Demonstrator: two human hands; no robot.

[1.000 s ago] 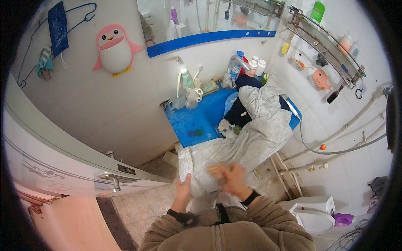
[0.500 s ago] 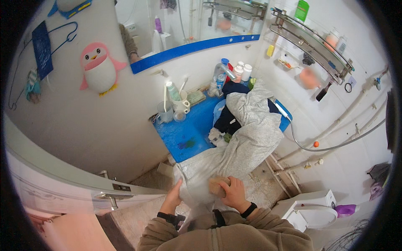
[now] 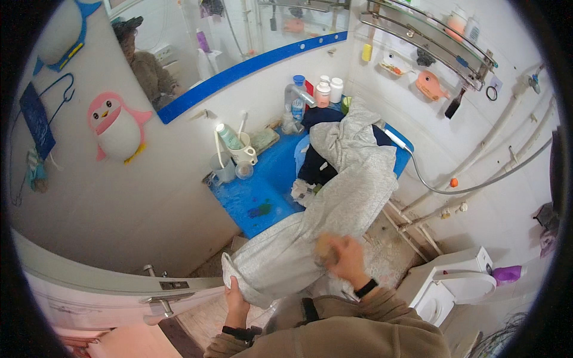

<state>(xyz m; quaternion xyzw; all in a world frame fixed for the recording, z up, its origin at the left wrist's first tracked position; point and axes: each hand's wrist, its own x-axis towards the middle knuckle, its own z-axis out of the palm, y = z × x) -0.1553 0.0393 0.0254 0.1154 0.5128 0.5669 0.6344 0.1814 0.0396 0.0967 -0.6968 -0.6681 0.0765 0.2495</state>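
A long grey garment (image 3: 334,209) hangs from the blue sink counter (image 3: 253,200) down toward me. My left hand (image 3: 234,298) grips its lower hem from underneath. My right hand (image 3: 340,259) presses a small tan object, perhaps a brush or soap, against the grey cloth, fingers closed on it. The garment's upper part lies bunched over dark clothes (image 3: 319,164) in the basin.
A white cup with toothbrushes (image 3: 242,152) and bottles (image 3: 319,92) stand on the counter's back. A toilet (image 3: 453,286) with a purple bottle (image 3: 507,274) stands at the right. Pipes (image 3: 477,179) run along the right wall, a door handle (image 3: 158,289) at the left.
The view has tilted, so the counter and garment sit lower and more central. My right hand shifted right across the cloth; the left still holds the hem.
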